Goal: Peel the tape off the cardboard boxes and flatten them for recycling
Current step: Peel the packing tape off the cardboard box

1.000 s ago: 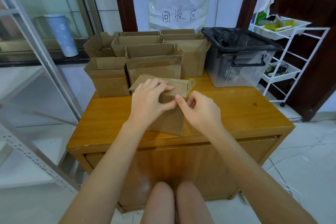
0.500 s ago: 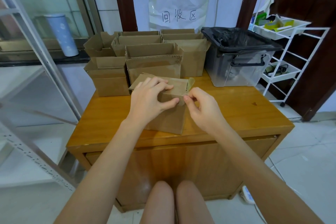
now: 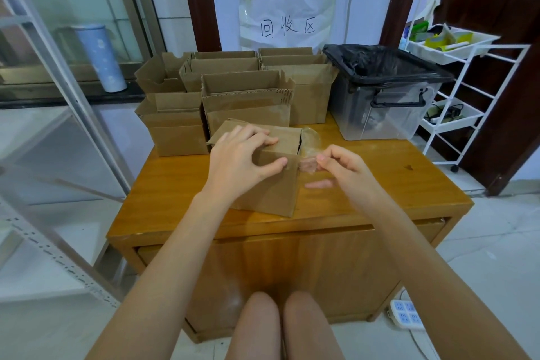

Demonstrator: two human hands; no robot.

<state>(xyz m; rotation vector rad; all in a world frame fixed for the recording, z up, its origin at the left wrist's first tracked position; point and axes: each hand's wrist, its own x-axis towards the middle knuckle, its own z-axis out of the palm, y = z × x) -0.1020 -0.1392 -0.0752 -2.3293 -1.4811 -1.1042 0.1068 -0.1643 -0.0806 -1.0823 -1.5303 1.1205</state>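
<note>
A small brown cardboard box [image 3: 271,187] stands on the wooden table [image 3: 380,184] in front of me. My left hand [image 3: 242,161] presses down on its top and front edge, thumb on the front face. My right hand [image 3: 347,169] pinches a strip of clear tape [image 3: 309,152] between thumb and forefinger, just right of the box. The tape curves from the box's right side to my fingers, partly lifted off the cardboard.
Several open cardboard boxes [image 3: 248,96] are stacked at the back of the table. A clear plastic bin with a black bag liner [image 3: 382,96] stands at the back right. A white wire cart [image 3: 455,82] is beside the table, a power strip [image 3: 406,313] on the floor.
My right hand has moved right, away from the box, and drawn the clear tape off its right side. My left hand has stayed on the box top.
</note>
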